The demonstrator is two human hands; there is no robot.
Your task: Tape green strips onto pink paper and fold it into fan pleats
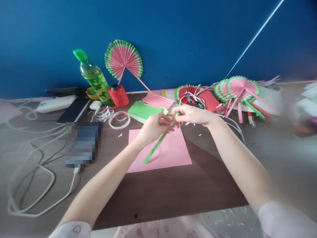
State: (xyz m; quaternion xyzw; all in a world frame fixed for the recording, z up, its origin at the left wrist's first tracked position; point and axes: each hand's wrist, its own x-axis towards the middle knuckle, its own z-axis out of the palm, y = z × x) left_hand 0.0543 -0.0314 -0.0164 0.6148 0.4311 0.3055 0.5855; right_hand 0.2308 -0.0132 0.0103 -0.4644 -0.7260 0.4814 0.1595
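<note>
Above a sheet of pink paper point(163, 155) on the desk, my two hands meet at a narrow green paper strip point(155, 149). The strip slants from my fingers down toward the lower left. My left hand point(155, 128) pinches it with thumb and fingers. My right hand point(192, 115) is closed at the strip's upper end, its fingertips close to those of the left. A small whitish piece shows between the fingertips, too small to name. Behind my left hand lies a stack of green paper point(142, 111). Pleated pink paper point(158, 100) rests just beyond it.
A pink-and-green paper fan point(123, 59) leans on the blue wall. At left stand a green-capped bottle point(95, 79) and a red thread spool point(119, 96), near tape rolls point(119, 120), a phone point(84, 143) and cables. More fans point(241, 87) lie at right.
</note>
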